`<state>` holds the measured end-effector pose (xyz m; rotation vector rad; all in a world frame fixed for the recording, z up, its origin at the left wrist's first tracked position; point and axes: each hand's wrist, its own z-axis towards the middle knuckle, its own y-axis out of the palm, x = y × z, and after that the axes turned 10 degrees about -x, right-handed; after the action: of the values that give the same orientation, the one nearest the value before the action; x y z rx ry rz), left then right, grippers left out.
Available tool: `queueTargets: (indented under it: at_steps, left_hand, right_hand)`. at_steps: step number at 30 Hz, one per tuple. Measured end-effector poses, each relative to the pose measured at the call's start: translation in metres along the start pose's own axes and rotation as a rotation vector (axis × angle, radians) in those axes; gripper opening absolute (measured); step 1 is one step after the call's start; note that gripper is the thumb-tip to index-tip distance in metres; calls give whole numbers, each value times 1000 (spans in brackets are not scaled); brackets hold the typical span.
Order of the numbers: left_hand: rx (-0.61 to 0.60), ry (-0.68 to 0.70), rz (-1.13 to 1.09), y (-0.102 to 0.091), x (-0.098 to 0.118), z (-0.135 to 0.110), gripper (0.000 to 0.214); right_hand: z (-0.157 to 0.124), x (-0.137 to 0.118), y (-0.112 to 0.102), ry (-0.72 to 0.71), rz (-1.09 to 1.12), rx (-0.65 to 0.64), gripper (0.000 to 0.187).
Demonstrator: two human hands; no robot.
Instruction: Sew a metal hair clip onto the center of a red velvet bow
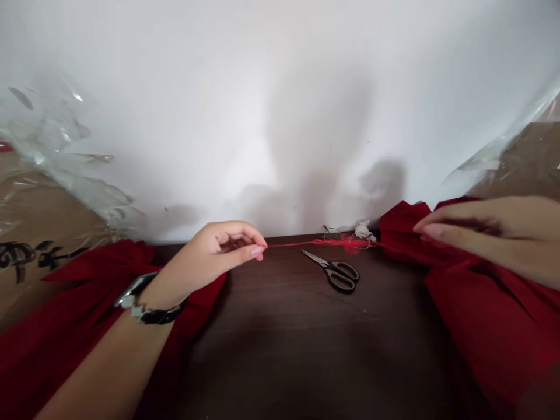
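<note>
Between thumb and fingertips my left hand (231, 245) pinches a red thread (291, 244), which runs level to the right over the dark table. My right hand (485, 230) is at the far right with its thumb and fingertips together, also in a pinch; a faint red line leads toward it, but I cannot make out what lies between the fingertips. A loose tangle of red thread (350, 242) sits at the back of the table between my hands. Just in front of it lie black-handled scissors (335, 272), their blades closed and pointing left.
Red cloth (109, 303) is heaped at the left, and more red cloth (494, 315) at the right. A crumpled white scrap (364, 231) lies by the thread. Brown packages in clear plastic (39, 192) stand at both sides. A white wall (196, 105) rises behind the table (280, 350).
</note>
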<state>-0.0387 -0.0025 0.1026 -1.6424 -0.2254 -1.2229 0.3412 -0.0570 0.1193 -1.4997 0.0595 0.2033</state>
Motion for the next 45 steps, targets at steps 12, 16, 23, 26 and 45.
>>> queueTargets:
  at_steps: [12, 16, 23, 26, 45]
  left_hand:
    - [-50, 50, 57, 11, 8, -6, 13]
    - [-49, 66, 25, 13, 12, -10, 10]
    - [-19, 19, -93, 10, 13, -15, 15]
    - [-49, -1, -163, 10, 14, -15, 15]
    - [-125, 8, -145, 12, 18, -17, 12]
  right_hand:
    - [15, -108, 37, -488, 443, -148, 38]
    - [32, -138, 75, -651, 965, -515, 38]
    - [37, -135, 71, -533, 1241, -553, 19]
    - [34, -125, 57, -510, 1242, -455, 25]
    - [25, -102, 42, -520, 1377, -339, 15]
